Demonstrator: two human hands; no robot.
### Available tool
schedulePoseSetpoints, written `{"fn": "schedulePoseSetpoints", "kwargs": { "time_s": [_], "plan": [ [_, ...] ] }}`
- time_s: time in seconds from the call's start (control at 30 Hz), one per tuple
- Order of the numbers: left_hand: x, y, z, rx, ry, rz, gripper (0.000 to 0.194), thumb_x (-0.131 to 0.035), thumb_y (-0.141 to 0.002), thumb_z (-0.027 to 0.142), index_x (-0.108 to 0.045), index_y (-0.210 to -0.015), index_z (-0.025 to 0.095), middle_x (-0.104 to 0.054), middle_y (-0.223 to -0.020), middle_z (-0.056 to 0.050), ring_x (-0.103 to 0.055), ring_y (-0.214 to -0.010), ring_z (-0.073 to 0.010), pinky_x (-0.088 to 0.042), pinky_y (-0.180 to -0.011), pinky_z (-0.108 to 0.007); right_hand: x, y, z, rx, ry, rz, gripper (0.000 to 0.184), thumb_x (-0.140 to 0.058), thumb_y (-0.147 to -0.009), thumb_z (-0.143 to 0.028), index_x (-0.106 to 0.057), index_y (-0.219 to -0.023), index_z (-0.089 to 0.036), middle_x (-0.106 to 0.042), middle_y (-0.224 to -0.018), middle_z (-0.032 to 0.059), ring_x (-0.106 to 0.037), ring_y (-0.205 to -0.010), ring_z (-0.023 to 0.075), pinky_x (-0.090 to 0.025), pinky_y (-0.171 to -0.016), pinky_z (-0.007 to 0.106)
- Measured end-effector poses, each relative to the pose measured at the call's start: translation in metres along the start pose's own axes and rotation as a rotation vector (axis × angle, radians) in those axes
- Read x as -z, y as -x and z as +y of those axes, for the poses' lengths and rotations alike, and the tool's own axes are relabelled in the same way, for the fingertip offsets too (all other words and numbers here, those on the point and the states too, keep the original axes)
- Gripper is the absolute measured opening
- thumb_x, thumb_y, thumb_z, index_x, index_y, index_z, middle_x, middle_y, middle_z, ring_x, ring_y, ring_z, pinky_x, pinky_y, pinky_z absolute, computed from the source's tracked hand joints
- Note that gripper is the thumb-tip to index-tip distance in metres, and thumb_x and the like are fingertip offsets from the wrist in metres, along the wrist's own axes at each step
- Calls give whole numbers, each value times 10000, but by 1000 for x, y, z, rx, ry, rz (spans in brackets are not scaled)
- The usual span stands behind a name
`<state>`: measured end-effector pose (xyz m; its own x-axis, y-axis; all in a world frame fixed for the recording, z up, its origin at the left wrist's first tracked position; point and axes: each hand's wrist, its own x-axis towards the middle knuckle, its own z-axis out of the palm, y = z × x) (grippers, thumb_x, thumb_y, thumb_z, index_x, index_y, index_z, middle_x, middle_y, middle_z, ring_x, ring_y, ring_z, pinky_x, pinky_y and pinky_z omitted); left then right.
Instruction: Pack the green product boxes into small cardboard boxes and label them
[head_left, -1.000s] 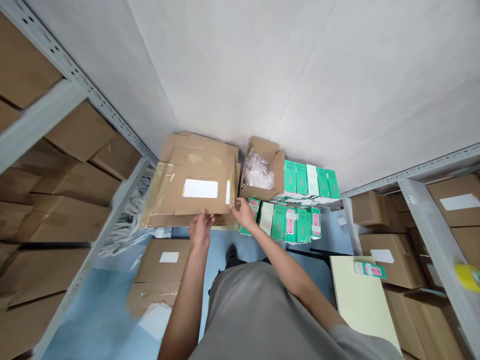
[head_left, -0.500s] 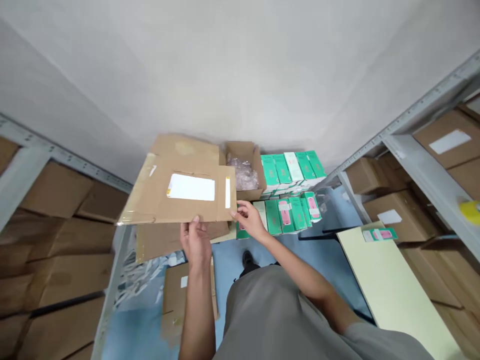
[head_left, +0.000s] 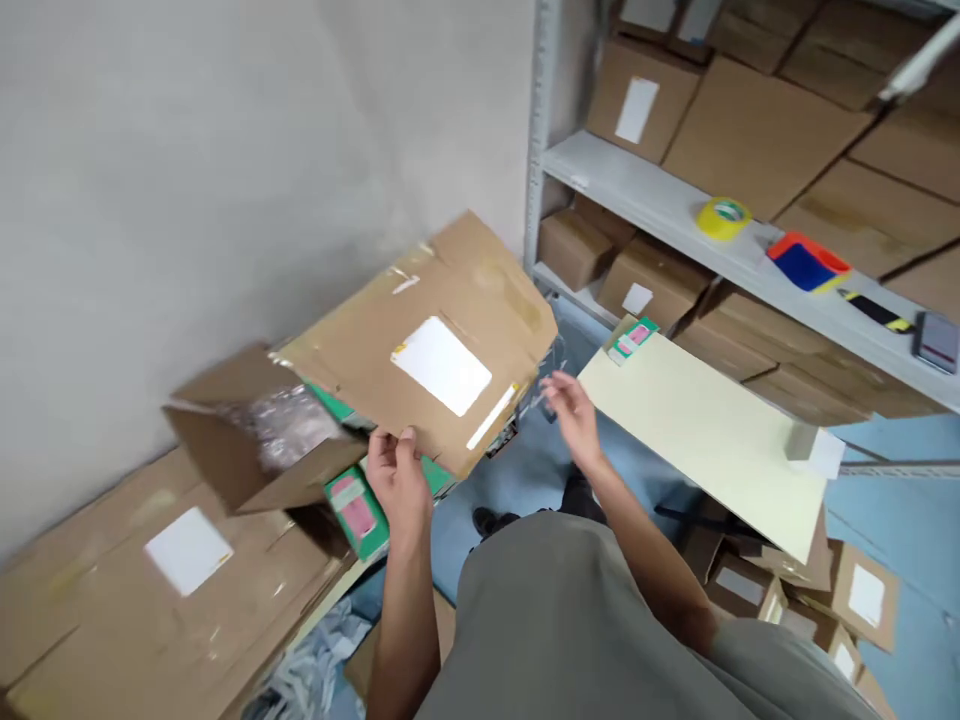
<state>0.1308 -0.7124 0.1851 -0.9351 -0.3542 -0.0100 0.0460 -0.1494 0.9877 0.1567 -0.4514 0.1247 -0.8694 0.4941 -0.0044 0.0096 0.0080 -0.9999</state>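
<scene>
A flattened cardboard box (head_left: 352,350) with a white label hangs tilted in front of me. My left hand (head_left: 399,485) grips its lower edge, thumb on top. My right hand (head_left: 574,415) is off the cardboard, beside its right corner, with fingers parted and slightly curled and nothing visible in them. Beneath and behind the cardboard are green boxes, mostly covered; one green box with a pink panel (head_left: 356,510) shows just left of my left hand. An open carton (head_left: 217,455) with clear plastic wrap (head_left: 289,425) inside stands to the left.
Another flattened carton (head_left: 247,590) lies at lower left. To the right is a pale tabletop (head_left: 712,430) bearing a small green box (head_left: 631,340). The shelf (head_left: 645,205) holds yellow tape (head_left: 722,217), a cutter (head_left: 876,310) and a phone (head_left: 936,342). Open cartons (head_left: 862,595) stand on the floor.
My view has turned to the right. The flattened box has swung right and tilted, still in my left hand. My right hand has let go of its edge.
</scene>
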Motion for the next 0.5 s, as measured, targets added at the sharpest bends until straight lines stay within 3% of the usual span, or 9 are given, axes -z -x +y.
{"fn": "schedulePoseSetpoints", "kwargs": {
  "time_s": [0.1, 0.2, 0.27, 0.4, 0.5],
  "plan": [
    [-82, 10, -26, 37, -59, -191, 208, -802, -920, 393, -730, -1045, 243, -744, -1067, -25, -683, -967, -186, -532, -886, -250, 124, -50, 14, 83, 110, 349, 604, -700, -988, -640, -664, -1447, -250, -716, -1504, 180, -701, -1349, 321, -600, -1138, 528],
    [-172, 31, -52, 79, -118, -415, 178, -819, -929, 393, -753, -994, 241, -756, -1017, -16, -681, -950, -194, -538, -881, -244, 243, -73, 38, -6, 204, 487, 750, -776, -922, -619, -615, -1548, -239, -625, -1636, 216, -624, -1478, 361, -533, -1225, 605],
    [-230, 49, -66, 140, -148, -556, 148, -815, -949, 369, -761, -995, 240, -761, -993, -14, -686, -932, -196, -547, -858, -239, 309, -75, 55, -127, 203, 525, 808, -797, -871, -600, -620, -1544, -188, -682, -1543, 244, -658, -1424, 374, -544, -1204, 611],
    [-334, 83, -87, 259, -189, -779, 119, -823, -963, 270, -775, -1057, 215, -784, -1033, -38, -729, -984, -206, -576, -890, -230, 410, -53, 75, -205, 116, 574, 665, -779, -821, -545, -714, -1358, -159, -810, -1275, 189, -764, -1120, 306, -618, -1069, 531],
    [-398, 99, -106, 290, -181, -860, 309, -848, -936, 181, -772, -1234, 212, -805, -1149, -70, -756, -1164, -217, -579, -1019, -228, 458, -27, 78, -186, 83, 724, 519, -785, -810, -515, -742, -1213, -192, -846, -1186, 154, -778, -1074, 289, -633, -1024, 503]
  ]
}}
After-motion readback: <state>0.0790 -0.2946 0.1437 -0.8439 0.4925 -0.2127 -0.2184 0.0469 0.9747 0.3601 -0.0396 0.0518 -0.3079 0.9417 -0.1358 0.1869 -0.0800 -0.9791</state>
